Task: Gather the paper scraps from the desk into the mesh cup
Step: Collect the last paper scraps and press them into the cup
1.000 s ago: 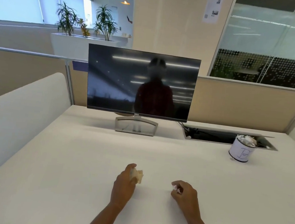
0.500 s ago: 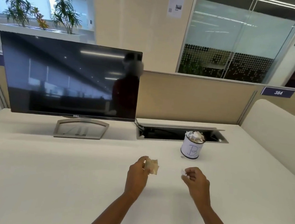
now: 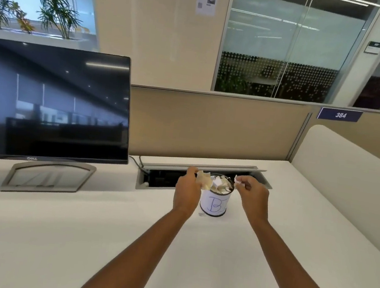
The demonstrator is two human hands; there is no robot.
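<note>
The fingers (image 3: 191,171) of my left hand (image 3: 187,188) pinch a crumpled beige scrap (image 3: 203,182) over the left rim of the mesh cup (image 3: 215,206). My right hand (image 3: 253,193) pinches a small white scrap (image 3: 238,180) at the right rim. The paper is featherlight, soft and springy, so a gentle pinch on a fold should do. The cup looks heaped, so pieces may tumble into the open cable tray (image 3: 156,178) just behind. The monitor (image 3: 51,104) stands well left on the worktop (image 3: 55,235).
</note>
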